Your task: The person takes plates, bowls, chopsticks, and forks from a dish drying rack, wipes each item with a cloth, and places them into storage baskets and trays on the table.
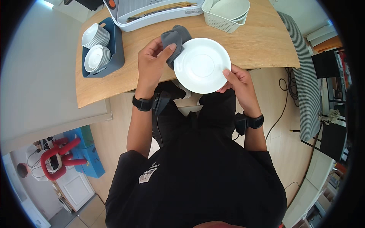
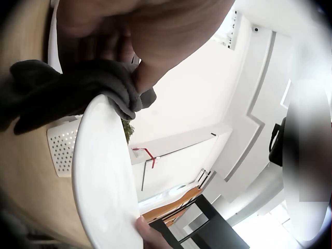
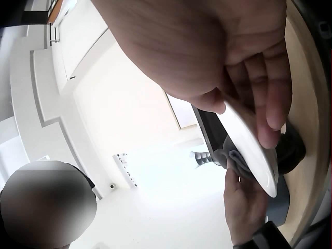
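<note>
A round white plate (image 1: 202, 65) is held up over the table's near edge, its face turned toward the head camera. My right hand (image 1: 240, 83) grips its right rim, thumb on the face and fingers behind, as the right wrist view also shows. In my left hand (image 1: 152, 62) a dark grey cloth (image 1: 175, 41) is pinched between thumb and fingers. The cloth lies against the plate's upper left rim; in the left wrist view the cloth (image 2: 111, 85) folds over the plate's edge (image 2: 106, 171).
On the wooden table (image 1: 262, 45), a blue-grey bin (image 1: 117, 49) with stacked white bowls (image 1: 98, 36) stands at left. A white rack (image 1: 152, 22) holding chopsticks is at the back, beside a perforated basket (image 1: 220, 23) with dishes. A checked-cloth surface (image 1: 304, 87) lies to the right.
</note>
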### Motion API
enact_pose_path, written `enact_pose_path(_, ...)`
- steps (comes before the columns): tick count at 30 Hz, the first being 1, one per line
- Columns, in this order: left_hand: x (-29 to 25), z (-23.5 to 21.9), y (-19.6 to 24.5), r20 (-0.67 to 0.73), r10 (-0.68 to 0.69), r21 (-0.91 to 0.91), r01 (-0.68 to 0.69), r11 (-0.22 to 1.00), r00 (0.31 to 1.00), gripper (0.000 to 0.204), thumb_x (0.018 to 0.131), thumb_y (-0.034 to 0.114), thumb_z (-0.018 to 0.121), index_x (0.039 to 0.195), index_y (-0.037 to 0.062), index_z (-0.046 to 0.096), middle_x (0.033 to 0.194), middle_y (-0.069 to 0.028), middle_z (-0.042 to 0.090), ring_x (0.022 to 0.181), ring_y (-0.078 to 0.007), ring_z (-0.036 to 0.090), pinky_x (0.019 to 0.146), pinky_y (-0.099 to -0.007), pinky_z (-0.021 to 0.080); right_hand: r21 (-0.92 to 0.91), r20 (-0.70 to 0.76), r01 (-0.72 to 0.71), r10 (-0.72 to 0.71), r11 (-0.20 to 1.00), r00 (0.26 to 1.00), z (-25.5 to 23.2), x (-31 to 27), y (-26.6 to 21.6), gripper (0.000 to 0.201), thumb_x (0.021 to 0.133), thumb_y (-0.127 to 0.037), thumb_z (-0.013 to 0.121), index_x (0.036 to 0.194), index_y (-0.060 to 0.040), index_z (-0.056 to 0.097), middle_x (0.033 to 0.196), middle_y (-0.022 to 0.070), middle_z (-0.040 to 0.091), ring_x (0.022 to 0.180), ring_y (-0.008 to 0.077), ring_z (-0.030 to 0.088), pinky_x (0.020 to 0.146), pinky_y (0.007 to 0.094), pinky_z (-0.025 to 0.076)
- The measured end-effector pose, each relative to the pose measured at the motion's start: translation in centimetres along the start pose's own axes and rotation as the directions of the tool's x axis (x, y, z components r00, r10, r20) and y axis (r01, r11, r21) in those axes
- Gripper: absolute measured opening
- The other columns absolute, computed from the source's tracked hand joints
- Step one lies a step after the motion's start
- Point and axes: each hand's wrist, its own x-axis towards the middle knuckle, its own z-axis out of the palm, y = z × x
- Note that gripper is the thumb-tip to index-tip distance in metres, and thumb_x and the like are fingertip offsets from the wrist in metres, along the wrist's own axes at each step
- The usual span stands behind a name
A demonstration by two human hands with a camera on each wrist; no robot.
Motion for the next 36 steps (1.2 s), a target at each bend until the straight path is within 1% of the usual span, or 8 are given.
enact_pose_path(6,-1.0,-0.1,-2.0,0.200,-0.215,-0.473,0.286,0.833,0.956,0.030,0.096,0.011,0.062,0.124,-0.0002,0.060,0.112,-0.0058,0.067,0.095,-0.0117,0.065,0.083,-0.0261,0.054,-0.339,-0.088,0.139,-0.178,0.931,0.980,-1.0,0.8,-1.0,0.025,0.097,-0.017,0.059,0.112,0.0007,0.066,0.089,0.0055,0.068,0.066,0.0092,0.062,0.061,0.0229,0.052)
enact_pose_path(11,-1.9,0.1,-2.3,0.320,-0.210,-0.508,0.354,0.785,0.924,0.028,0.097,0.007,0.058,0.124,-0.0015,0.059,0.112,-0.0065,0.067,0.096,-0.0118,0.065,0.085,-0.0249,0.055,-0.460,-0.050,0.203,-0.254,0.865,0.966,0.2,1.2,-2.2,0.022,0.094,-0.011,0.064,0.111,0.0025,0.066,0.085,0.0023,0.062,0.068,0.0068,0.060,0.055,0.0199,0.048)
enact_pose_path(15,-2.8,2.4,-2.1,0.434,-0.181,-0.462,0.390,0.796,0.883,0.028,0.097,0.008,0.059,0.122,-0.0031,0.060,0.112,-0.0062,0.067,0.094,-0.0095,0.064,0.082,-0.0245,0.054,-0.490,0.103,0.391,-0.394,0.779,0.913,2.4,1.0,-3.0,0.014,0.085,-0.004,0.072,0.097,0.0010,0.070,0.085,0.0067,0.067,0.072,0.0120,0.062,0.063,0.0251,0.048)
enact_pose_path(17,-3.2,2.6,-2.1,0.428,-0.232,-0.410,0.417,0.811,0.873,0.026,0.097,0.009,0.060,0.120,-0.0025,0.062,0.107,-0.0058,0.069,0.091,-0.0090,0.065,0.079,-0.0234,0.054,-0.690,0.193,0.463,-0.475,0.557,0.859,3.2,0.6,-4.3,0.011,0.083,-0.003,0.073,0.094,0.0006,0.072,0.080,0.0062,0.066,0.068,0.0110,0.058,0.059,0.0256,0.046)
enact_pose_path(19,-3.6,2.5,-2.4,0.464,-0.257,-0.423,0.468,0.776,0.848,0.026,0.097,0.010,0.060,0.120,-0.0018,0.062,0.106,-0.0054,0.069,0.089,-0.0081,0.066,0.078,-0.0227,0.054,-0.669,0.197,0.497,-0.512,0.553,0.836,3.3,0.9,-3.9,0.010,0.082,-0.002,0.073,0.091,0.0003,0.073,0.077,0.0045,0.066,0.065,0.0098,0.054,0.057,0.0253,0.042)
enact_pose_path(22,-4.3,2.7,-2.9,0.493,-0.295,-0.463,0.534,0.708,0.818,0.026,0.097,0.011,0.060,0.120,-0.0008,0.062,0.107,-0.0051,0.070,0.089,-0.0067,0.066,0.077,-0.0218,0.054,-0.517,-0.031,0.398,-0.482,0.758,0.876,1.5,2.1,-1.8,0.013,0.082,-0.002,0.074,0.095,0.0007,0.072,0.077,0.0007,0.063,0.067,0.0072,0.053,0.059,0.0228,0.041)
enact_pose_path(29,-4.6,1.8,-5.0,0.408,-0.310,-0.591,0.507,0.627,0.859,0.029,0.100,0.020,0.056,0.121,-0.0001,0.059,0.103,-0.0025,0.068,0.088,-0.0063,0.065,0.080,-0.0230,0.055,-0.428,-0.265,0.266,-0.401,0.864,0.877,0.7,3.1,-1.0,0.019,0.089,-0.009,0.070,0.103,0.0035,0.067,0.080,0.0022,0.066,0.067,0.0061,0.055,0.060,0.0194,0.043)
enact_pose_path(36,-3.6,-1.4,-4.7,0.248,-0.291,-0.687,0.380,0.619,0.924,0.026,0.100,0.020,0.056,0.116,0.0005,0.061,0.099,-0.0024,0.068,0.086,-0.0071,0.066,0.077,-0.0239,0.056,-0.304,-0.231,0.098,-0.174,0.948,0.957,-1.5,3.6,0.1,0.033,0.097,-0.021,0.060,0.121,0.0011,0.054,0.085,0.0049,0.068,0.062,0.0053,0.059,0.050,0.0193,0.045)
